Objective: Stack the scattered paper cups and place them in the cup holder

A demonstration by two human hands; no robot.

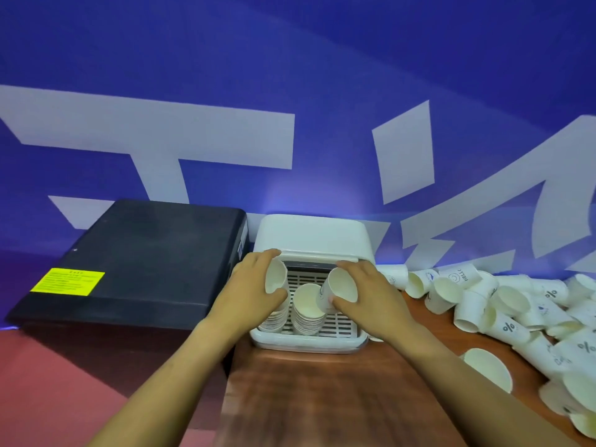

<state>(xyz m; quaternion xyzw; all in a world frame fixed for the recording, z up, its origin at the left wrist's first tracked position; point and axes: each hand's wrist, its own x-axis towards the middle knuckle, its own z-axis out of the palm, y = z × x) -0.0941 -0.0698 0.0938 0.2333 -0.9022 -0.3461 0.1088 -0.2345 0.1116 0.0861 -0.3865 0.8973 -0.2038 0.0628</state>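
Note:
A white cup holder (311, 344) with a slatted floor stands on the wooden table, its lid raised at the back. Inside it stand two stacks of white paper cups: the left stack (274, 319) and the middle stack (308, 312). My left hand (258, 285) grips the top cup (275, 276) of the left stack. My right hand (362, 290) holds a single tilted cup (338, 290) just right of and above the middle stack. A pile of scattered cups (503, 306) lies on the table to the right.
A large black box (145, 256) with a yellow label stands left of the holder. The wooden table (322, 391) stretches toward me. A blue wall with white lettering rises right behind. Loose cups reach the table's right front edge (577, 395).

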